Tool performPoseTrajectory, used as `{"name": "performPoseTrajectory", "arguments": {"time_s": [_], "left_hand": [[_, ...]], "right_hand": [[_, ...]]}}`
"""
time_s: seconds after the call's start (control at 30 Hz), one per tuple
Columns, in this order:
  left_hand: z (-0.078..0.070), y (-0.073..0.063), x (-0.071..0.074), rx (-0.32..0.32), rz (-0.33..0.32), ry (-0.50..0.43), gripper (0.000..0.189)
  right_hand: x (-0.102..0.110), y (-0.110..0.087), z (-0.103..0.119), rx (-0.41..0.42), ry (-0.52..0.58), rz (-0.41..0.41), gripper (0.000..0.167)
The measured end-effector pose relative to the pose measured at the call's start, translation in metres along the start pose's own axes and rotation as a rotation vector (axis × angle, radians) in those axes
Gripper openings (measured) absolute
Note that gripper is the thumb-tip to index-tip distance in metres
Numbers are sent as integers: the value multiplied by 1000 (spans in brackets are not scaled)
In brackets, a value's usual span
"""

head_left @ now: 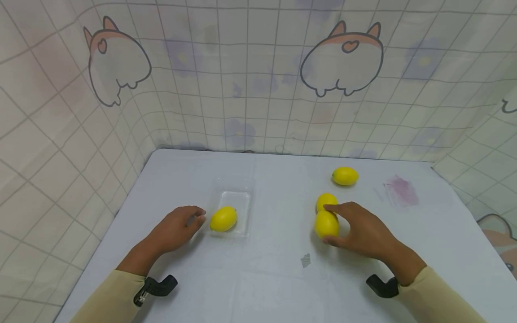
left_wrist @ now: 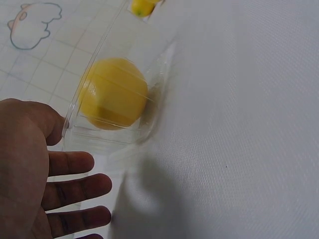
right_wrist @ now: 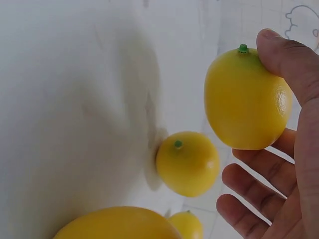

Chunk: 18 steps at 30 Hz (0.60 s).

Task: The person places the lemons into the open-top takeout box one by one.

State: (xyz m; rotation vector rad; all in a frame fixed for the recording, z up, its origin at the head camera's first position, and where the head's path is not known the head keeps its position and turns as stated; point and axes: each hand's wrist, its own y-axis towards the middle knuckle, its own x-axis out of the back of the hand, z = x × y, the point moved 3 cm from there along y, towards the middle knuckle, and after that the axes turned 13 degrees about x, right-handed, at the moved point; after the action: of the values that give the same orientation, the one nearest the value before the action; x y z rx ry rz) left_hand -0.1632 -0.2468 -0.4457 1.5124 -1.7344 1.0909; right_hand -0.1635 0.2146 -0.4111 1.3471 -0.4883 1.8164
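A yellow lemon is pinched between the thumb and fingers of my right hand. In the right wrist view this lemon hangs above the table, its green stem end showing. Just behind it in the head view sits another lemon. My left hand is beside a clear plastic tray, its thumb at the rim and its fingers extended. One lemon lies inside the tray.
Farther back on the white table lies a lemon. A large, near lemon is cut off at the bottom of the right wrist view. A pink smear marks the right side. A patterned curtain hangs behind.
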Motion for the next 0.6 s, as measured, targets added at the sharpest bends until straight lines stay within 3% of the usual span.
{"name": "performPoseTrajectory", "arguments": {"time_s": [0.6], "left_hand": [[-1, 0, 0, 1, 3, -2, 40]], "right_hand": [[0, 19, 15, -2, 56, -6, 87]]}}
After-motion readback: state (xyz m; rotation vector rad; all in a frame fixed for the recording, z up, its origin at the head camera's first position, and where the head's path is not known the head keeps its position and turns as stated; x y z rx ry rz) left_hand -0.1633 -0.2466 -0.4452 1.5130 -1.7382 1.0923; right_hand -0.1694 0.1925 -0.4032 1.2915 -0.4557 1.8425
